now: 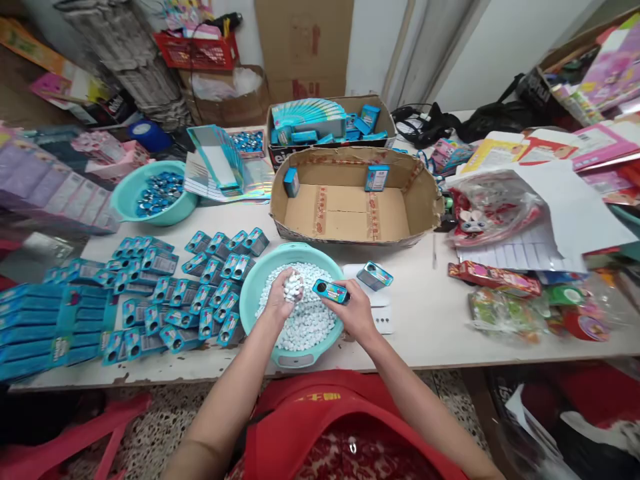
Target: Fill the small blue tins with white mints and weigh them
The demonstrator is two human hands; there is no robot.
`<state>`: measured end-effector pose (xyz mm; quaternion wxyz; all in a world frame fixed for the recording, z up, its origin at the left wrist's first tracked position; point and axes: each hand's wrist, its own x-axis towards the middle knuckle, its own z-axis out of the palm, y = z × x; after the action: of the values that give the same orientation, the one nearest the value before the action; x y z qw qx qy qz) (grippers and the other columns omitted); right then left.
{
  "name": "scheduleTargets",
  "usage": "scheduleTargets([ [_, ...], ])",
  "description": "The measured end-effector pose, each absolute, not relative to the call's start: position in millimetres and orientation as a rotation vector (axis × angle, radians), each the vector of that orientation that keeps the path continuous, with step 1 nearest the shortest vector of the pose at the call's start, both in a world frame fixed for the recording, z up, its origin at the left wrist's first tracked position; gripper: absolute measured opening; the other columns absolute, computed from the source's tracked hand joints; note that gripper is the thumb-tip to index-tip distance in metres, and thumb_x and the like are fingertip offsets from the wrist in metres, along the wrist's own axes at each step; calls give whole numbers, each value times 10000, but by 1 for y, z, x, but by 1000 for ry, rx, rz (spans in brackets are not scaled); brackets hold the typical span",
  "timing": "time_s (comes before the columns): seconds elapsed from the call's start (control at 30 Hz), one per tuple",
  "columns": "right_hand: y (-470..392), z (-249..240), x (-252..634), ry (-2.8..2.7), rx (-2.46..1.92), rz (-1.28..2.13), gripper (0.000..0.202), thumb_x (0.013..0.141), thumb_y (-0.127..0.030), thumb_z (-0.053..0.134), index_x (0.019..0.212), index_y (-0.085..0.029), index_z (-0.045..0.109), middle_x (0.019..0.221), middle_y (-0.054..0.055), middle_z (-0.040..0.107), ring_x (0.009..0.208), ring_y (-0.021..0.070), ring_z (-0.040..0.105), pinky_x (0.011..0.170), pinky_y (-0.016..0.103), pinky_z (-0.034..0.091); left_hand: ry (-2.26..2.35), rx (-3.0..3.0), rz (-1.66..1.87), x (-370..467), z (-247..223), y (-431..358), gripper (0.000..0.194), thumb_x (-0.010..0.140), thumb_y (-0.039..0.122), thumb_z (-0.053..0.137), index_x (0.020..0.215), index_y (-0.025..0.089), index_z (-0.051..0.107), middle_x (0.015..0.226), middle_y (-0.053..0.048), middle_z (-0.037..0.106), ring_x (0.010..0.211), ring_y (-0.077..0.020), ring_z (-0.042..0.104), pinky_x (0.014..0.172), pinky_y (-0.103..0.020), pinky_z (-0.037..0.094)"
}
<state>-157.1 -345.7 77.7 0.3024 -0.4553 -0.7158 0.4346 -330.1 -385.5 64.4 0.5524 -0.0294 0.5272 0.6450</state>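
A turquoise basin (251, 313) full of small white pellets, which look like mints, stands in front of me. Over it, my left hand (280, 293) cups a heap of white pellets (294, 285). My right hand (356, 308) grips a small blue tin (330, 291) above the basin's right side; a dark round hole shows in its face. Just right of that hand, another blue tin (375, 275) sits on a white tray-like piece (384, 319) with small holes. Left of the basin stand rows of similar tins (210, 293), many with round openings.
Behind the basin is a cut-down cardboard box (345, 230) holding two blue tins. A fuller carton (330, 127) stands behind it. A basin of shiny blue-silver pieces (160, 197) is at back left. Stacked blue packages (50, 333) lie left; plastic bags and a red box (495, 277) lie right.
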Motion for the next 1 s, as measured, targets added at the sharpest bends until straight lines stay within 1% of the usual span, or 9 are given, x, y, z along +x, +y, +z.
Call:
scheduleTargets([
  [0.07, -350, 73, -167, -2006, -1168, 1139, 281, 679, -357, 733, 907, -224, 638, 907, 53, 632, 913, 256, 590, 813, 383, 461, 1165, -37, 1623, -329, 82, -384, 247, 631, 345, 667, 705, 176, 504, 582, 23, 542, 445, -92, 502, 400, -195, 366],
  [0.17, -354, 68, -180, -2108, -1110, 1126, 270, 690, -321, 726, 927, -224, 642, 914, 55, 632, 914, 257, 587, 815, 385, 459, 1148, 32, 1773, -324, 96, -380, 291, 619, 362, 693, 694, 179, 479, 624, 34, 548, 528, -110, 565, 500, -229, 449],
  [0.3, -358, 72, -188, -2148, -1110, 1072, 259, 697, -271, 707, 942, -227, 637, 920, 54, 634, 923, 255, 579, 823, 381, 451, 1218, 103, 1826, -321, 97, -379, 290, 641, 367, 695, 729, 177, 495, 672, 20, 587, 564, -118, 592, 561, -247, 473],
  [0.43, -359, 78, -190, -2157, -1123, 1026, 267, 697, -265, 701, 954, -226, 639, 939, 59, 645, 924, 259, 580, 821, 388, 444, 1244, 160, 1885, -322, 99, -378, 281, 673, 372, 684, 707, 182, 480, 604, 37, 545, 539, -107, 568, 567, -247, 465],
  [0.7, -356, 82, -192, -2132, -1139, 1054, 290, 677, -303, 751, 943, -243, 652, 929, 51, 662, 914, 263, 588, 802, 393, 437, 1231, 229, 1884, -322, 106, -372, 326, 683, 378, 699, 608, 178, 452, 552, 46, 489, 488, -95, 533, 526, -244, 426],
  [0.87, -355, 86, -191, -2078, -1164, 1093, 300, 665, -308, 760, 941, -247, 658, 917, 41, 666, 913, 258, 595, 797, 384, 440, 1251, 273, 1865, -318, 108, -373, 321, 686, 394, 697, 599, 174, 480, 564, 27, 528, 514, -109, 556, 536, -247, 436],
  [1.0, -357, 87, -189, -2059, -1160, 1120, 292, 662, -301, 759, 932, -250, 660, 907, 35, 665, 905, 252, 593, 792, 378, 444, 1298, 316, 1841, -314, 110, -375, 370, 701, 430, 689, 542, 172, 477, 505, 27, 491, 523, -125, 573, 570, -260, 454],
])
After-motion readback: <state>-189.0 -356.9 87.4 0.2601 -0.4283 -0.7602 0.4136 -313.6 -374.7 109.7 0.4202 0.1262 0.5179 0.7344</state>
